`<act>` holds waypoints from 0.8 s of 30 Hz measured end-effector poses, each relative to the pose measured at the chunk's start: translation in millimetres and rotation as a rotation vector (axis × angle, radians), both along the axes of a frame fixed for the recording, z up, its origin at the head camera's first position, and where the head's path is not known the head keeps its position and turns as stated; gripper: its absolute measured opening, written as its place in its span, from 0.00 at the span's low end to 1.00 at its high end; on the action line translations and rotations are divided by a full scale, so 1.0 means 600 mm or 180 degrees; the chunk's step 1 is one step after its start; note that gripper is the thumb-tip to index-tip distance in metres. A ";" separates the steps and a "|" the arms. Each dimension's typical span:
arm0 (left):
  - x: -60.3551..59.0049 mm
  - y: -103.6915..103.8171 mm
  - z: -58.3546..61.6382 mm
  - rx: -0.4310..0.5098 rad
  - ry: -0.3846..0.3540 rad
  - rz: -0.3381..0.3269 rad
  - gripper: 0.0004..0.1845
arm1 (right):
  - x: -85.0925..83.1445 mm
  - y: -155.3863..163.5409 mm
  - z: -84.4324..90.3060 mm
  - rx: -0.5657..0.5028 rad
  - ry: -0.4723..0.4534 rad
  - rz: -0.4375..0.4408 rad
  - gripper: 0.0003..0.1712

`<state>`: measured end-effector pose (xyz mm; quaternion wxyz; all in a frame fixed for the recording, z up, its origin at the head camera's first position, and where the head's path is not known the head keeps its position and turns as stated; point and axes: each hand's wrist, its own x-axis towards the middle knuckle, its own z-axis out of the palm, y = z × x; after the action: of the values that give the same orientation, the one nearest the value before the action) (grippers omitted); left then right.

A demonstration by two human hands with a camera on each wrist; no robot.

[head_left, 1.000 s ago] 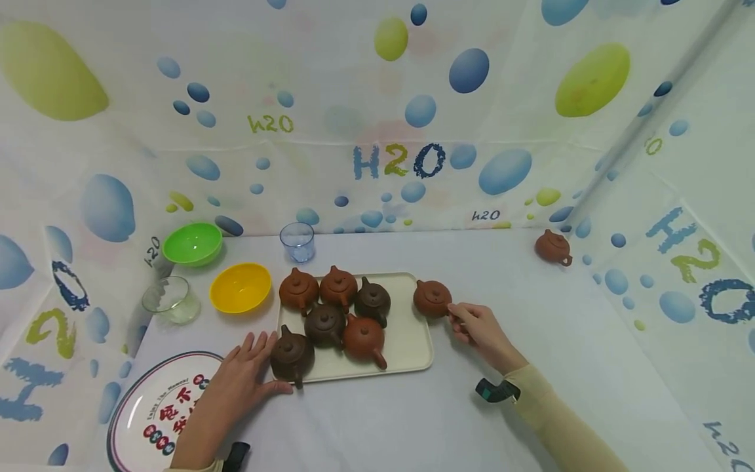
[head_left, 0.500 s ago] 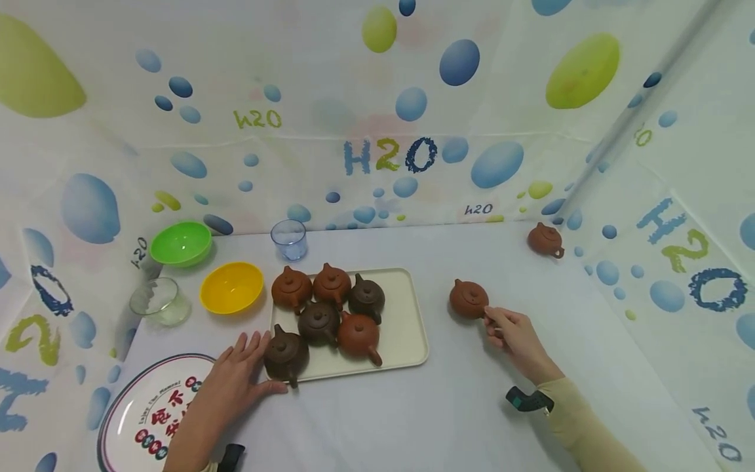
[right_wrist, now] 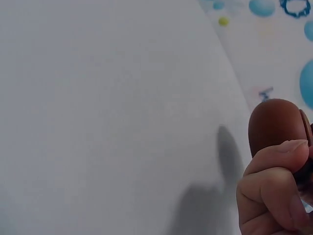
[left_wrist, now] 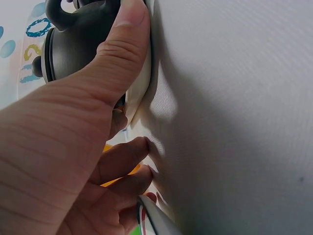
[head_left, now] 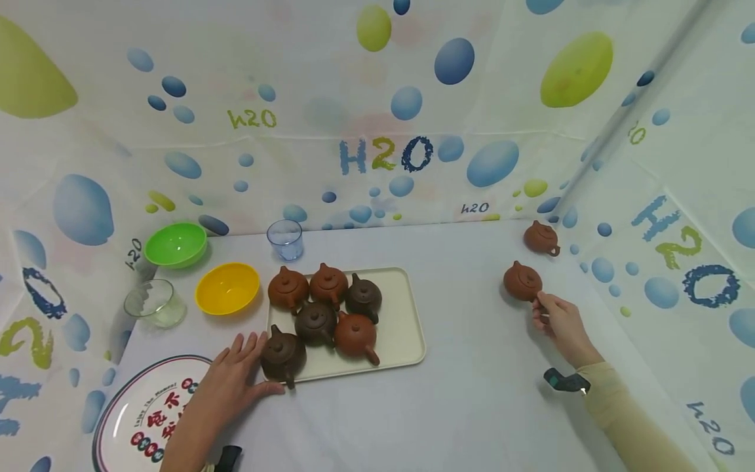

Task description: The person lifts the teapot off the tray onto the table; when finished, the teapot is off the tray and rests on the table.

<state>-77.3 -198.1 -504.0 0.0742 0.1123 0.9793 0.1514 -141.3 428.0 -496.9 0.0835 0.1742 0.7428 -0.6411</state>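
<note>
My right hand (head_left: 563, 326) pinches the handle of a reddish-brown clay teapot (head_left: 522, 282) over the right part of the table. In the right wrist view the fingers cover the handle side of that teapot (right_wrist: 276, 125), and its shadow falls on the cloth. A cream tray (head_left: 404, 321) bears several brown and dark teapots. My left hand (head_left: 232, 377) lies with fingers spread at the tray's near left corner, beside a dark teapot (head_left: 283, 355). Its thumb (left_wrist: 124, 49) rests along the tray's near edge close to that teapot in the left wrist view.
Another reddish teapot (head_left: 541, 237) stands at the far right corner. On the left are a green bowl (head_left: 175, 246), a yellow bowl (head_left: 227, 290), a clear glass (head_left: 156, 305) and a white printed plate (head_left: 120, 419). A bluish glass (head_left: 286, 240) stands behind the tray.
My right hand has carried the reddish teapot from the tray's right edge rightward and slightly away, toward the teapot in the corner. My left hand has stayed at the tray corner.
</note>
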 end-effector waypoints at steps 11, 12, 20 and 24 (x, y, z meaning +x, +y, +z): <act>-0.001 -0.002 -0.004 0.0006 0.0039 -0.0005 0.61 | -0.034 0.097 -0.001 0.0713 -0.0151 -0.0356 0.26; -0.001 -0.002 -0.003 0.0013 0.0039 0.0000 0.61 | -0.035 0.102 -0.002 0.0714 -0.0153 -0.0376 0.25; 0.000 0.000 -0.001 0.0036 0.0023 -0.0004 0.61 | -0.042 0.122 -0.010 0.0561 -0.0293 -0.0548 0.23; 0.001 -0.001 -0.003 0.0019 0.0010 0.0012 0.61 | -0.052 0.126 -0.012 0.0634 -0.0338 -0.0578 0.25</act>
<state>-77.0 -198.5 -505.5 0.0720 0.1110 0.9791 0.1543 -172.5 503.4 -503.9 0.0466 0.2817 0.7785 -0.5590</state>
